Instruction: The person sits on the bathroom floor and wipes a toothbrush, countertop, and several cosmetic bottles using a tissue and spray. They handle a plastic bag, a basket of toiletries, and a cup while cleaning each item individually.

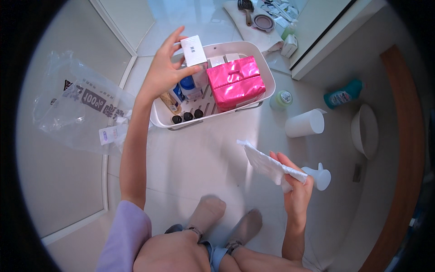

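My left hand [168, 66] grips a small white carton [193, 51] between thumb and fingers, held above the left part of a white plastic basket [268, 76]. Inside the basket stand a shiny pink soft pack [236, 83], a blue-capped bottle [188, 86], an amber bottle [170, 103] and three small black-capped bottles [188, 116]. Two white boxes [224, 59] sit behind the pink pack. Lower right, my right hand [299, 190] pinches a folded white paper towel [266, 163] between thumb and fingers. The towel is over the floor, apart from the basket.
Right of the basket are a green bottle [281, 100], a paper towel roll [304, 124], a teal bottle [344, 93], a white basin [364, 132] and a white spray bottle [319, 176]. A clear plastic bag [74, 108] lies left. A hairbrush [247, 10] rests on a cloth [238, 23] behind.
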`<act>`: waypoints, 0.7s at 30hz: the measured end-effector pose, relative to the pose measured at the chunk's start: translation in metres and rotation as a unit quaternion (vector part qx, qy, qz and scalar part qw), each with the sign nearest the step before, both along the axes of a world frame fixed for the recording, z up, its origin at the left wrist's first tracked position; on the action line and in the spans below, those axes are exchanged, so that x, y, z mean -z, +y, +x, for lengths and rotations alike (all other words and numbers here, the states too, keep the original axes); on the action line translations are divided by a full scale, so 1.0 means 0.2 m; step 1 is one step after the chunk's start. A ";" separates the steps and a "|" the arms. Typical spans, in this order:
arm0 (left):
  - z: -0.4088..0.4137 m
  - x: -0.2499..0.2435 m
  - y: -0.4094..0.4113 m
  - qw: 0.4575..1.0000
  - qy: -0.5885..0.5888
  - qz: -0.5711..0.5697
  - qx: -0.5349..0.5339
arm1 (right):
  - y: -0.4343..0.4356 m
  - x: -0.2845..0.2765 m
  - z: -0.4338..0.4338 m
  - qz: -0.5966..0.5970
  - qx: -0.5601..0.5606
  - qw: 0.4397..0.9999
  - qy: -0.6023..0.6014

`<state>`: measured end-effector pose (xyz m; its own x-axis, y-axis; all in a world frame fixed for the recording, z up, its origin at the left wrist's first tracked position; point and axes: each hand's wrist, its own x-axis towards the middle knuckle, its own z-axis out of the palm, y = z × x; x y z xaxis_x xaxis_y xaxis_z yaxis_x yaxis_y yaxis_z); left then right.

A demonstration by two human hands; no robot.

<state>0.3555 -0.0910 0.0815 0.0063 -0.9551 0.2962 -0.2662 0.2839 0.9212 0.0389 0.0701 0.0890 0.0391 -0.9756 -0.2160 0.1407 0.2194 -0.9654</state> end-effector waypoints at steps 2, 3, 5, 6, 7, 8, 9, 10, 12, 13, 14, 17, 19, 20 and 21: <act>-0.01 0.02 -0.03 1.000 -0.008 0.013 0.012 | 0.00 0.01 0.00 -0.005 -0.010 1.000 -0.001; -0.01 0.03 -0.04 1.000 -0.008 0.018 0.016 | 0.00 0.02 0.00 -0.004 -0.012 1.000 -0.005; -0.01 0.05 -0.07 0.999 -0.009 0.027 0.024 | 0.00 0.04 0.01 -0.001 -0.016 1.000 -0.015; -0.01 0.06 -0.08 0.999 -0.032 0.026 0.018 | 0.00 0.05 0.01 -0.001 -0.027 0.999 -0.023; -0.02 0.08 -0.08 0.998 -0.055 0.026 0.012 | -0.01 0.05 0.01 -0.001 -0.039 0.999 -0.030; -0.02 0.10 -0.09 0.997 -0.077 0.025 0.006 | -0.01 0.06 0.01 -0.001 -0.050 0.998 -0.038; -0.02 0.12 -0.10 0.992 -0.126 0.017 -0.003 | -0.01 0.06 0.01 0.002 -0.052 0.998 -0.035; -0.02 0.16 -0.11 0.985 -0.174 0.009 -0.012 | -0.01 0.06 0.01 0.005 -0.053 0.998 -0.031; -0.02 0.21 -0.11 0.967 -0.253 0.002 -0.021 | -0.01 0.07 0.02 0.011 -0.057 0.998 -0.029; -0.02 0.25 -0.10 0.952 -0.304 -0.017 -0.024 | -0.01 0.07 0.03 0.014 -0.059 0.998 -0.030; -0.02 0.30 -0.10 0.934 -0.355 -0.035 -0.027 | -0.01 0.07 0.03 0.016 -0.061 0.998 -0.030; -0.07 0.32 -0.12 0.912 -0.411 -0.003 0.016 | -0.01 0.08 0.02 0.015 -0.058 0.998 -0.030; -0.08 0.32 -0.12 0.901 -0.432 -0.014 0.026 | -0.01 0.08 0.02 0.018 -0.057 0.998 -0.030; -0.09 0.31 -0.13 0.894 -0.444 -0.053 0.023 | -0.01 0.08 0.02 0.019 -0.057 0.998 -0.030; -0.10 0.30 -0.16 0.886 -0.454 -0.093 0.021 | -0.01 0.08 0.03 0.018 -0.049 0.998 -0.024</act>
